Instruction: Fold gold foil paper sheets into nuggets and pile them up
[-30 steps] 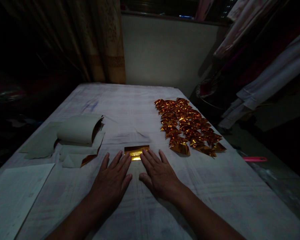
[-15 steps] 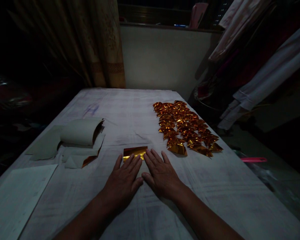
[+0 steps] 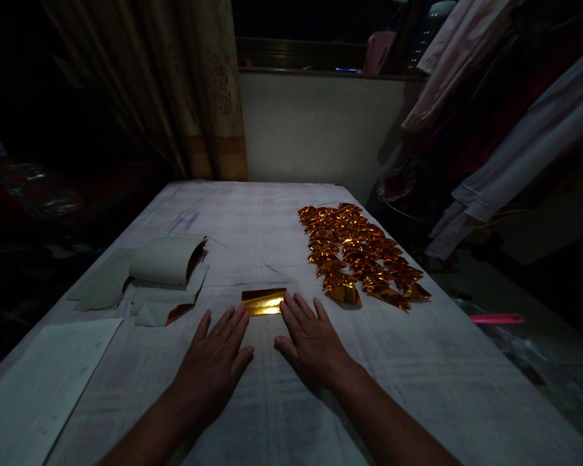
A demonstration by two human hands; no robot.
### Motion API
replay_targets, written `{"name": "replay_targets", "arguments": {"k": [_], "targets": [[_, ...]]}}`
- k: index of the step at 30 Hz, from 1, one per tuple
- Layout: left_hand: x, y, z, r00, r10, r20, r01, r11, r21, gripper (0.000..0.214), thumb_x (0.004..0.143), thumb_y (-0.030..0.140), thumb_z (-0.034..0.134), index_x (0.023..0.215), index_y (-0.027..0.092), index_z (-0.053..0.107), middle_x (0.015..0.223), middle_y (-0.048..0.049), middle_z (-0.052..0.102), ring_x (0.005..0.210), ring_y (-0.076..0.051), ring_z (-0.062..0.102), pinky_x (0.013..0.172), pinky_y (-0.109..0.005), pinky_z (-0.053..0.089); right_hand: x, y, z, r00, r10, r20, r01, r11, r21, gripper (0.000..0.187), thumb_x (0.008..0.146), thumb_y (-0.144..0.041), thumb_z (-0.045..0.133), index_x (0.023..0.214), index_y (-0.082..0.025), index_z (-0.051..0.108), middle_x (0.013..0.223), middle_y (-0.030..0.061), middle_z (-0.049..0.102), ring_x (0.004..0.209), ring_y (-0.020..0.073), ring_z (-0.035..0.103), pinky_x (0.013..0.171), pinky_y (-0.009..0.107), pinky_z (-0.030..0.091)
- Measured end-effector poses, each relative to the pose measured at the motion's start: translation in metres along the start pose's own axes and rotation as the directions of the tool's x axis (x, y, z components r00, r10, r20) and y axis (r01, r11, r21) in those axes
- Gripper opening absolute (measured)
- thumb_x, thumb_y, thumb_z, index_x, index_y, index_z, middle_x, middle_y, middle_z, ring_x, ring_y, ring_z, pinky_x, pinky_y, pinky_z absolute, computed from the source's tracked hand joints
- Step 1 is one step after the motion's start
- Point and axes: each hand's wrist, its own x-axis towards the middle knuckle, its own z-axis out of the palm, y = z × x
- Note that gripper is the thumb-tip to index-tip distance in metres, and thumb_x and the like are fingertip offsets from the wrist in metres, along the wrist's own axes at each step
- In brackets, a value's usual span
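Observation:
A shiny gold foil paper (image 3: 263, 301), folded into a narrow rectangle, lies on the cloth-covered table (image 3: 272, 401) in front of me. My left hand (image 3: 214, 353) rests flat with fingers stretched out, its fingertips at the foil's near left corner. At the right end of the foil, the fingertips of my right hand (image 3: 311, 333) touch its edge, with that hand also flat and its thumb apart. Several folded gold foil pieces (image 3: 354, 249) stand in overlapping rows to the right, beyond my right hand.
Loose, curled sheets of pale-backed foil paper (image 3: 160, 260) lie on the left of the table, with a flat white sheet (image 3: 63, 375) nearer me. Clothes (image 3: 529, 149) hang at the right. A curtain (image 3: 199, 97) and wall (image 3: 315, 129) stand behind the table.
My left hand has slid left along the foil to its left corner, uncovering more of it. My right hand stays at the right end. The view has tilted slightly upward.

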Motion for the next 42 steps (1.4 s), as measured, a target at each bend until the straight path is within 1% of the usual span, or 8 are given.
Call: {"name": "replay_targets", "arguments": {"k": [5,8,14,20,24,33,37,42], "targets": [[0.003,0.000,-0.006,0.996,-0.026,-0.080,0.024,0.999,-0.030,0.050,0.101,0.044,0.040,0.142,0.020,0.056,0.146,-0.0118,0.058,0.136,-0.032,0.051,0.119,-0.059,0.021,-0.003,0.001,0.003,0.998,0.020,-0.058,-0.020,1.000,0.000,0.067,0.100,-0.050,0.048,0.154,-0.012,0.039,0.163,0.0146,0.028,0.152,0.0331,0.024,0.122,0.060,0.017],[0.019,0.000,-0.013,0.984,-0.083,-0.157,0.068,0.993,-0.100,0.033,0.101,0.031,0.043,0.119,0.023,0.069,0.124,-0.0087,0.073,0.120,-0.030,0.062,0.116,-0.060,0.025,0.000,0.004,0.004,0.992,0.031,-0.124,-0.028,0.999,0.022,0.057,0.099,-0.042,0.052,0.149,-0.014,0.048,0.159,0.0148,0.038,0.149,0.0343,0.032,0.120,0.060,0.023],[0.053,-0.009,-0.017,0.967,-0.203,-0.152,0.170,0.964,-0.206,0.010,0.085,0.029,0.066,0.081,0.021,0.064,0.100,-0.0077,0.070,0.097,-0.029,0.062,0.092,-0.046,0.047,0.016,0.021,0.009,0.938,0.036,-0.344,0.017,0.989,0.150,0.040,0.089,-0.026,0.062,0.128,-0.016,0.064,0.138,0.0148,0.063,0.129,0.0296,0.057,0.109,0.049,0.043],[0.051,-0.014,-0.005,0.925,-0.339,-0.174,0.285,0.919,-0.272,0.023,0.084,0.037,0.067,0.098,0.021,0.057,0.096,-0.0057,0.064,0.096,-0.028,0.059,0.087,-0.043,0.048,0.035,0.026,0.006,0.922,0.076,-0.381,0.008,0.977,0.214,0.060,0.081,-0.026,0.069,0.139,-0.018,0.056,0.140,0.0151,0.061,0.129,0.0294,0.055,0.107,0.048,0.044],[0.049,-0.015,0.002,0.924,-0.321,-0.207,0.263,0.928,-0.264,0.030,0.087,0.036,0.064,0.112,0.022,0.056,0.114,-0.0086,0.065,0.108,-0.030,0.059,0.095,-0.047,0.045,0.036,0.026,0.009,0.909,0.055,-0.413,0.050,0.970,0.239,0.042,0.082,-0.022,0.067,0.123,-0.021,0.067,0.136,0.0129,0.064,0.126,0.0282,0.057,0.106,0.047,0.044],[0.048,-0.017,0.002,0.942,-0.260,-0.212,0.166,0.910,-0.379,0.003,0.084,0.024,0.059,0.086,0.023,0.059,0.106,-0.0064,0.071,0.104,-0.028,0.062,0.092,-0.046,0.045,0.031,0.028,0.009,0.869,0.009,-0.494,0.143,0.953,0.269,0.036,0.082,-0.021,0.064,0.118,-0.020,0.067,0.106,0.0095,0.073,0.101,0.0252,0.064,0.090,0.039,0.049],[0.048,-0.019,0.000,0.949,-0.235,-0.208,0.115,0.878,-0.466,0.019,0.072,0.009,0.049,0.080,0.024,0.057,0.103,-0.0039,0.076,0.109,-0.027,0.063,0.096,-0.049,0.045,0.032,0.030,0.007,0.894,-0.015,-0.448,0.166,0.939,0.301,0.032,0.075,-0.010,0.057,0.100,-0.022,0.071,0.092,0.0056,0.073,0.094,0.0234,0.064,0.084,0.036,0.048],[0.046,-0.014,-0.009,0.945,-0.279,-0.169,0.105,0.751,-0.652,0.012,0.085,0.027,0.051,0.088,0.024,0.063,0.095,-0.0038,0.076,0.096,-0.025,0.069,0.089,-0.043,0.052,0.027,0.027,-0.001,0.895,-0.019,-0.445,0.214,0.894,0.393,0.031,0.074,-0.011,0.051,0.095,-0.024,0.069,0.098,0.0056,0.074,0.099,0.0230,0.066,0.089,0.036,0.049]]}}
